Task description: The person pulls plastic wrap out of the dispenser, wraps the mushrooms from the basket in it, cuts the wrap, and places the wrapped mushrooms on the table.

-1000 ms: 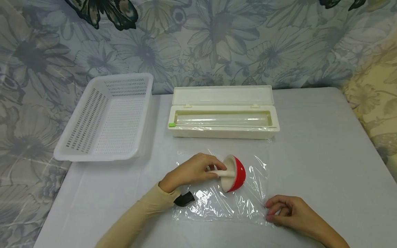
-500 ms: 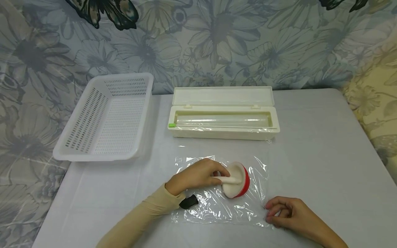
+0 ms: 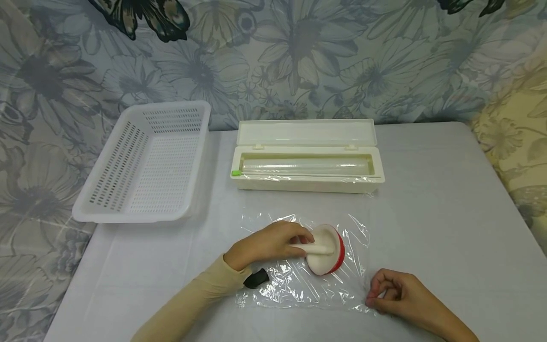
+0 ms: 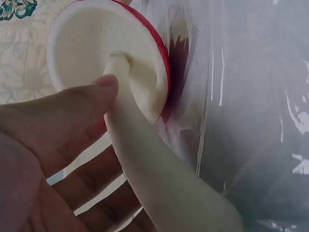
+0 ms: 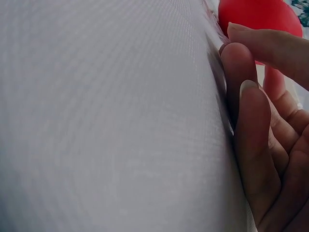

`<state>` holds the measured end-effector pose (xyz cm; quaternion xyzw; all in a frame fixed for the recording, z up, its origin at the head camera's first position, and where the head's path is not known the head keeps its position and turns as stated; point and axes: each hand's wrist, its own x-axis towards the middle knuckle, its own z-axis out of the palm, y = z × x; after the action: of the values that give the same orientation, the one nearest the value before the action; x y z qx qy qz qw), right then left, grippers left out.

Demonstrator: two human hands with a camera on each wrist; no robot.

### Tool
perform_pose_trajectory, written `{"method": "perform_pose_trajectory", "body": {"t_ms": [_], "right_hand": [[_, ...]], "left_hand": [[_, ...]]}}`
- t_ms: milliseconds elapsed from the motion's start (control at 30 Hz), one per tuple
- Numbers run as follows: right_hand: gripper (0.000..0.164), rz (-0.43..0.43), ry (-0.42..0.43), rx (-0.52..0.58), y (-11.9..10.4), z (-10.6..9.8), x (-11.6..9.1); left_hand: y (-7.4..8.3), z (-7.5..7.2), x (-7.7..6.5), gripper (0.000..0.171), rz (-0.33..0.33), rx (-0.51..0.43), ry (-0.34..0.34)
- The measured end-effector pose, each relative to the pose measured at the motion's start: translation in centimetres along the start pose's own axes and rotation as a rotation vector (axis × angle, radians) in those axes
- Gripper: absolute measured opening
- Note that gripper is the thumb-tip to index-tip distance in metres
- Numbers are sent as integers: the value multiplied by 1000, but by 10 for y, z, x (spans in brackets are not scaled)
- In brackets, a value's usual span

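Observation:
A toy mushroom point(image 3: 326, 249) with a white-dotted red cap and a pale stem point(image 4: 145, 145) lies tilted on its side, the cap pointing right. My left hand point(image 3: 273, 242) holds the stem between thumb and fingers just under the cap's hollow white underside. Beneath it a sheet of clear plastic wrap point(image 3: 299, 292) spreads over the table, creased and shiny. At the sheet's near right corner, my right hand point(image 3: 399, 294) pinches the edge with thumb and fingertips. In the right wrist view, those fingers sit low against the white cloth, and the red cap point(image 5: 260, 19) shows behind them.
Behind the sheet stands a cream wrap dispenser point(image 3: 307, 185), lid raised, with a roll point(image 3: 305, 165) inside and a green slider point(image 3: 236, 173) on its front edge. A white perforated basket point(image 3: 188, 209) stands at the back left. Floral fabric point(image 3: 299, 57) hangs behind the table.
My left hand has brought the mushroom slightly toward me and to the right, turning its underside more into view. The right hand stays at the wrap's corner.

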<state>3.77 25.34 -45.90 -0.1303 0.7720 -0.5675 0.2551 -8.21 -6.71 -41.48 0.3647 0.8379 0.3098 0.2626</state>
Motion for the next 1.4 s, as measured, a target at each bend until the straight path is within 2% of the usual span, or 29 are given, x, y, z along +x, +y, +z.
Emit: {"method": "perform_pose_trajectory", "body": {"t_ms": [167, 433, 567, 733, 867, 933, 1000, 1100, 1167, 1267, 1400], "right_hand": [[13, 3, -7, 16, 0, 0, 0], [15, -51, -25, 8, -1, 0, 1], [20, -73, -25, -4, -2, 1, 0], [25, -104, -8, -48, -2, 3, -1], [24, -124, 1, -75, -3, 3, -1], [23, -127, 0, -80, -3, 3, -1], [23, -133, 0, -87, -3, 2, -1], [25, -147, 4, -102, -3, 2, -1], [27, -165, 11, -114, -3, 2, -1], [29, -186, 23, -128, -2, 3, -1], [26, -196, 28, -132, -2, 4, -1]], "left_hand": [[0, -4, -11, 32, -13, 21, 64], [-4, -8, -34, 29, 31, 64, 189], [-7, -10, -46, 30, 47, 57, 219], [-10, -12, -65, 29, -23, 22, 160], [-15, -9, -84, 27, -83, -38, 44], [-17, -6, -93, 29, -88, -39, -10], [-18, -2, -102, 31, -128, -34, -58], [-17, 6, -112, 35, -169, 35, -81], [-16, 11, -117, 38, -193, 98, -74], [-14, 18, -120, 42, -162, 227, -27], [-13, 21, -122, 37, -120, 330, -1]]}}
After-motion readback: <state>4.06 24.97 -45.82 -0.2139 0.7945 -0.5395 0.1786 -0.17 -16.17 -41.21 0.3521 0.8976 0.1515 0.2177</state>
